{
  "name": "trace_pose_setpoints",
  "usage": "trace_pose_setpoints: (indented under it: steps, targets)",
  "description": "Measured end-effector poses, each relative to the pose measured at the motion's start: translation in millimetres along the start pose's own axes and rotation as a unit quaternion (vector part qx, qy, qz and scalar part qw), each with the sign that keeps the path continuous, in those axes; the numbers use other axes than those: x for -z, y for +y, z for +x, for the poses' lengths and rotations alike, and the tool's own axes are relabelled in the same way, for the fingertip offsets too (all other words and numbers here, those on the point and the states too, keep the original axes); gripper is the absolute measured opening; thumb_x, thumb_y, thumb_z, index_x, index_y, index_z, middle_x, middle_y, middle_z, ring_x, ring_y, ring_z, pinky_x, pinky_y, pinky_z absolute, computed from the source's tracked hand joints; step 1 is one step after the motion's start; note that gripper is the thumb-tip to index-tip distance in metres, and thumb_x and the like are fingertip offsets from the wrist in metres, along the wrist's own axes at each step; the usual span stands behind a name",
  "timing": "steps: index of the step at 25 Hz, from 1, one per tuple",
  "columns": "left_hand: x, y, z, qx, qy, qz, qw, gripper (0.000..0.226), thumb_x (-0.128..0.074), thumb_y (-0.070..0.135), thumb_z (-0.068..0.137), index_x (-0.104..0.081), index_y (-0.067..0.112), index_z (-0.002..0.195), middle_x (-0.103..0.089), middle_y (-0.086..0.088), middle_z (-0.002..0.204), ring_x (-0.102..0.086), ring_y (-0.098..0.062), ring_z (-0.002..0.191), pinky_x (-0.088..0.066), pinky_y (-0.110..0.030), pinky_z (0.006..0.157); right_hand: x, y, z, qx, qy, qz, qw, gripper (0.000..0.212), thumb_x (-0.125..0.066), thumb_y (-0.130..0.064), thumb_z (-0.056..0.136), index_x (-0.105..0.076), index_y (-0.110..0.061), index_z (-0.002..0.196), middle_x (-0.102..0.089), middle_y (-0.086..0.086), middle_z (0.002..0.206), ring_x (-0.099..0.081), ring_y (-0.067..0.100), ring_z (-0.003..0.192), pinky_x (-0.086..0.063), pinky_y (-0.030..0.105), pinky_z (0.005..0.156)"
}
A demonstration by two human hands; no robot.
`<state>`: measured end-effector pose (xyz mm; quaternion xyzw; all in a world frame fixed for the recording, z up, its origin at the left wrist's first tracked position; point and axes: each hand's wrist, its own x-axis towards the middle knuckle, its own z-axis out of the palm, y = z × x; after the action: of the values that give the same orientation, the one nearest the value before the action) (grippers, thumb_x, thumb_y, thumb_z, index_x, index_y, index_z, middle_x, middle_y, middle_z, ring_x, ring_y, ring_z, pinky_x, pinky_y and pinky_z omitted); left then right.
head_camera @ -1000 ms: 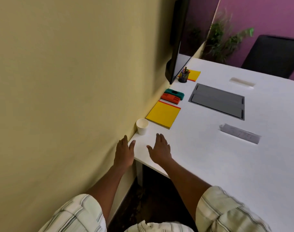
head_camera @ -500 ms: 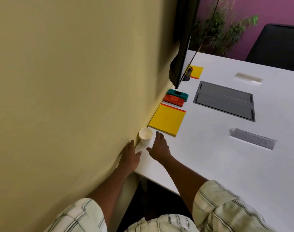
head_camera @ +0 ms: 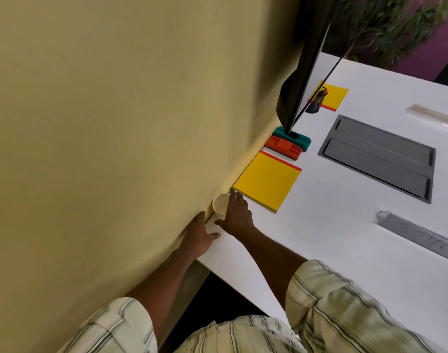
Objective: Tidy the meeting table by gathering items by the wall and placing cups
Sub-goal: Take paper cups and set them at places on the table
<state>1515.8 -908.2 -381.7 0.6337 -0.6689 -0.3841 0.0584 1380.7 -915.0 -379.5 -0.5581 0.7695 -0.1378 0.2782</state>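
Observation:
A white paper cup point(head_camera: 219, 203) stands upright on the white table point(head_camera: 332, 225), tight against the yellow wall. My right hand point(head_camera: 237, 216) wraps around it, fingers along its right side and the thumb at its near side. My left hand point(head_camera: 198, 236) lies flat at the table's near corner, pressed against the wall with straight fingers and holding nothing. Along the wall beyond the cup lie a yellow notepad point(head_camera: 267, 180), an orange eraser point(head_camera: 284, 147) and a teal eraser point(head_camera: 300, 140).
A black screen point(head_camera: 301, 80) hangs off the wall above the erasers. Behind it stand a pen holder point(head_camera: 315, 103) and a second yellow pad point(head_camera: 333, 96). A grey cable hatch point(head_camera: 378, 156), a grey name plate point(head_camera: 419, 235) and a clear strip point(head_camera: 431, 117) lie further right.
My right hand has slid forward from the table edge up to the cup and closed around it. My left hand has stayed by the wall at the table corner.

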Motion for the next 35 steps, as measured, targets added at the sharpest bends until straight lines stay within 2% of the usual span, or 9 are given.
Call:
trace_pose_setpoints:
  steps: [3,10,19,21,25,28,31,33,35]
  targets:
    - [-4.1,4.4,1.9,0.004,0.003,-0.018,1.000,0.085,-0.069,0.034,0.082,-0.021,0.008,0.147,-0.030,-0.011,0.152,-0.031,-0.024,0.140,-0.030,-0.034,0.113,1.5,1.3,6.0,0.018,-0.011,-0.009,1.000,0.111,-0.081,-0.039,0.071,-0.007,-0.015,0.151,-0.022,0.011,0.155,-0.028,0.035,0.139,-0.038,0.054,0.105]
    - [-9.7,3.7,4.4,0.027,0.015,-0.028,0.999,0.091,-0.070,0.039,0.080,-0.018,0.010,0.148,-0.028,-0.009,0.154,-0.029,-0.023,0.141,-0.029,-0.038,0.114,0.2,10.1,10.0,0.035,-0.005,0.026,0.999,0.083,-0.072,-0.032,0.081,-0.023,-0.011,0.144,-0.036,0.007,0.143,-0.040,0.030,0.128,-0.048,0.049,0.095]
    - [-14.4,12.9,8.3,0.013,0.021,-0.046,0.999,0.098,-0.080,0.022,0.071,-0.020,0.010,0.148,-0.029,-0.009,0.153,-0.029,-0.024,0.141,-0.028,-0.039,0.115,24.1,9.0,-7.8,0.031,0.036,0.089,0.995,0.085,-0.073,-0.025,0.078,-0.024,-0.008,0.145,-0.036,0.009,0.143,-0.041,0.030,0.127,-0.047,0.045,0.098]
    - [-17.0,26.7,3.1,-0.021,0.030,-0.066,0.997,0.100,-0.083,0.019,0.067,-0.023,0.009,0.146,-0.035,-0.010,0.150,-0.033,-0.024,0.138,-0.032,-0.037,0.112,35.1,9.5,-14.0,0.035,0.034,0.092,0.995,0.086,-0.074,-0.026,0.076,-0.026,-0.006,0.145,-0.037,0.011,0.141,-0.042,0.031,0.127,-0.047,0.044,0.099]
    - [-16.6,47.6,-3.7,-0.175,0.042,-0.070,0.981,0.091,-0.090,0.012,0.055,-0.043,0.009,0.133,-0.054,-0.010,0.131,-0.050,-0.019,0.121,-0.043,-0.032,0.099,55.8,11.6,-39.9,0.038,0.044,0.098,0.993,0.078,-0.078,-0.029,0.072,-0.039,-0.004,0.135,-0.047,0.012,0.130,-0.048,0.030,0.119,-0.047,0.038,0.093]
    - [-14.2,51.7,-11.7,-0.262,0.021,-0.059,0.963,0.047,-0.072,0.030,0.078,-0.056,0.022,0.121,-0.056,-0.013,0.129,-0.057,-0.024,0.113,-0.056,-0.042,0.081,65.2,10.8,-67.9,0.008,0.063,0.107,0.992,0.074,-0.082,-0.031,0.070,-0.046,-0.006,0.129,-0.052,0.011,0.125,-0.050,0.026,0.115,-0.044,0.030,0.088]
    - [-19.6,53.1,-21.7,-0.276,-0.046,-0.189,0.941,0.049,-0.058,0.038,0.085,-0.048,0.026,0.131,-0.054,-0.010,0.132,-0.054,-0.026,0.117,-0.054,-0.040,0.080,64.1,7.8,-97.0,-0.031,0.095,0.116,0.988,0.071,-0.081,-0.027,0.070,-0.047,-0.006,0.129,-0.053,0.011,0.127,-0.050,0.026,0.117,-0.042,0.031,0.090]
    - [-27.6,53.3,-33.5,-0.308,-0.022,-0.137,0.941,0.042,-0.056,0.028,0.090,-0.047,0.027,0.131,-0.057,-0.002,0.129,-0.053,-0.021,0.118,-0.053,-0.031,0.080,60.0,7.8,-119.0,-0.066,0.133,0.133,0.980,0.073,-0.079,-0.026,0.072,-0.044,-0.007,0.133,-0.051,0.011,0.132,-0.050,0.027,0.120,-0.043,0.032,0.094]
    - [-37.7,50.4,-54.8,-0.341,-0.036,-0.109,0.933,0.052,-0.065,0.011,0.084,-0.044,0.030,0.127,-0.057,0.010,0.120,-0.055,-0.014,0.109,-0.050,-0.017,0.079,55.8,10.7,-146.7,-0.106,0.153,0.147,0.972,0.080,-0.077,-0.027,0.075,-0.036,-0.007,0.141,-0.045,0.010,0.140,-0.046,0.027,0.127,-0.042,0.034,0.099]
